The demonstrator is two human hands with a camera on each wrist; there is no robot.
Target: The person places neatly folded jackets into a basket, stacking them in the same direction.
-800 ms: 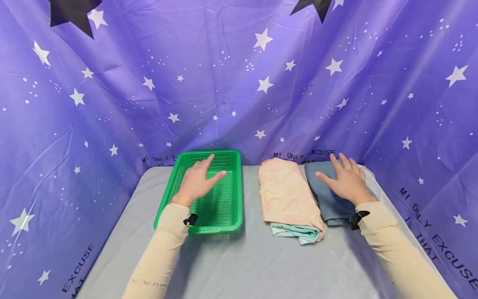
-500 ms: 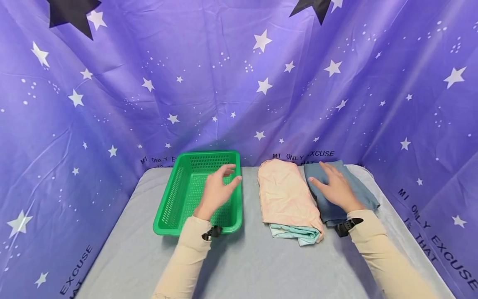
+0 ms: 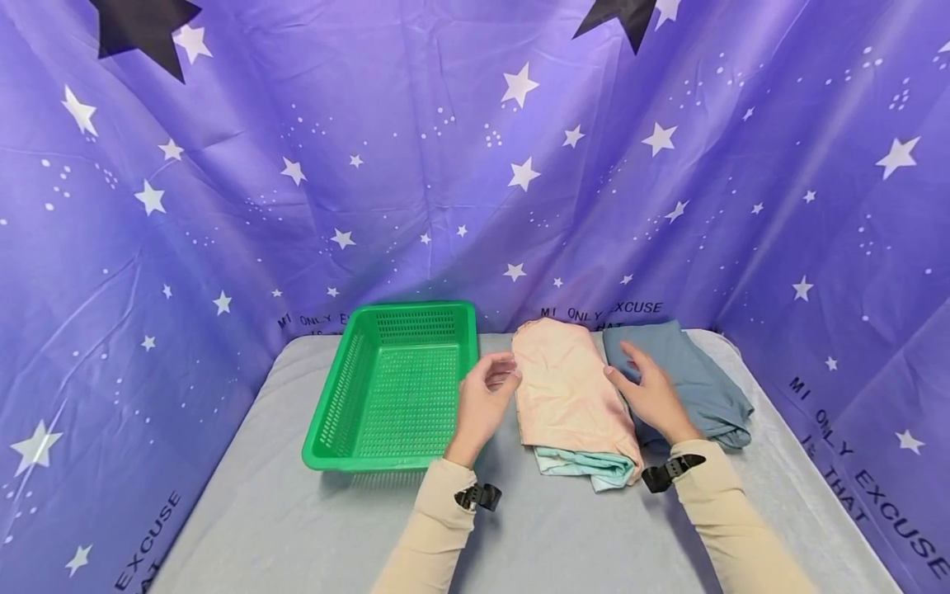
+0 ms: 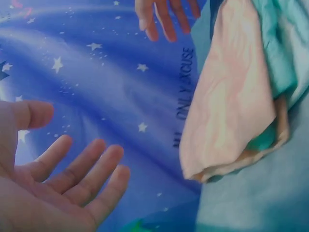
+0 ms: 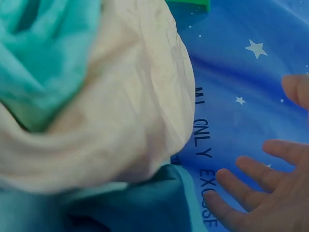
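Note:
A folded pink cloth (image 3: 564,384) with teal fabric (image 3: 594,466) showing at its near end lies on the table between the two hands. My left hand (image 3: 484,404) hovers at its left side, fingers relaxed and holding nothing; in the left wrist view the fingers (image 4: 91,179) are spread, apart from the cloth. My right hand (image 3: 653,396) is at the pink cloth's right side, above the folded blue-grey cloth (image 3: 698,375), and covers part of it. Its fingers (image 5: 260,176) are extended in the right wrist view, with nothing held.
A green plastic basket (image 3: 315,450) with perforated sides stands left of the cloths, near the back of the table. Grey fabric covers the table (image 3: 297,528). A purple curtain (image 3: 416,148) with white stars encloses the back and sides.
My left hand has moved right, from over the green basket to beside the pink cloth. My right hand has shifted left from the blue-grey cloth toward the pink one. The cloths have stayed in place.

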